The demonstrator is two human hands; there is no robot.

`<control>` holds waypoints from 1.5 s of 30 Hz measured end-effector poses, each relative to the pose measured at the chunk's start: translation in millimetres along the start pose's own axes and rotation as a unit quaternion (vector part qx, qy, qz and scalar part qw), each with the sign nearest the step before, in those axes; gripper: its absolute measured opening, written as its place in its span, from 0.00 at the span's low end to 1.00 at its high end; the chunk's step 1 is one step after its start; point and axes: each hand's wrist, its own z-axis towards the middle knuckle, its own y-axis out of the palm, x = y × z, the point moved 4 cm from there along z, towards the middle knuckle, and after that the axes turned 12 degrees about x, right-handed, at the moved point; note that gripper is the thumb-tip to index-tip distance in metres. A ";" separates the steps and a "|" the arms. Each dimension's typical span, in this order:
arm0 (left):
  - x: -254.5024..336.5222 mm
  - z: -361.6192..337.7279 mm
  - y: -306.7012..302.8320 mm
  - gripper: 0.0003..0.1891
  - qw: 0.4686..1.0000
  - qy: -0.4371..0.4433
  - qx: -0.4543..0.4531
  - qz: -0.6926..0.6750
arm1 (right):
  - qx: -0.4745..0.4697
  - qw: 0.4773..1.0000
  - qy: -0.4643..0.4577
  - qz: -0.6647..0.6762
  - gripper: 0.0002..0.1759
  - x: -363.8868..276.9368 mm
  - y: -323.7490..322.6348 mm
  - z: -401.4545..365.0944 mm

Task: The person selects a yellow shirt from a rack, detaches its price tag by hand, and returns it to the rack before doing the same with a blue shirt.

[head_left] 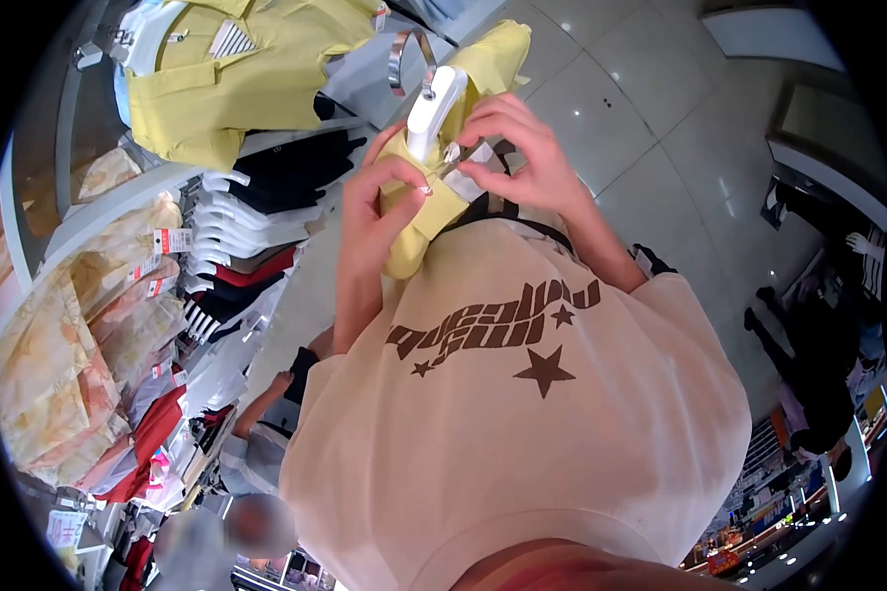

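Note:
A yellow garment [434,202] hangs on a white hanger [437,113] with a broad metal hook, in front of the person's chest. My left hand [379,202] is on the garment's left side, thumb and a finger pinched together on the yellow cloth. To the right of the hanger, my right hand [522,158] has its thumb and index finger curved with a gap between them. A small white piece [451,153] lies beside that gap, and a white tag [473,172] shows just below it.
Another yellow garment [192,108] hangs at the upper left. Below it are white hangers [227,222] with dark clothes and floral garments [79,364]. A person's arm [261,404] shows at the lower left. Another person in black [823,355] is at the right, beyond the tiled floor [650,118].

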 end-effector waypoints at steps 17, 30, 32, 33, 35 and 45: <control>29.7 30.8 -63.4 0.05 0.993 0.117 0.033 0.007 | -0.141 0.988 -0.035 0.048 0.08 -37.0 85.5 62.0; 37.4 58.7 -128.6 0.05 0.979 0.195 0.059 0.004 | -0.214 0.976 0.029 0.008 0.08 -28.6 147.9 110.3; 34.2 62.2 -140.0 0.05 0.979 0.195 0.059 -0.003 | -0.218 0.975 0.040 0.022 0.09 -26.1 158.4 114.4; 33.9 64.5 -145.1 0.05 0.978 0.199 0.060 -0.002 | -0.224 0.972 0.054 0.034 0.09 -22.7 162.5 117.1; 33.1 67.2 -153.5 0.05 0.977 0.205 0.061 0.001 | -0.214 0.972 0.090 0.043 0.09 -18.1 172.4 121.1; 23.5 71.4 -188.2 0.07 0.978 0.201 0.042 0.037 | -0.249 0.957 0.147 -0.021 0.08 -14.2 209.0 122.1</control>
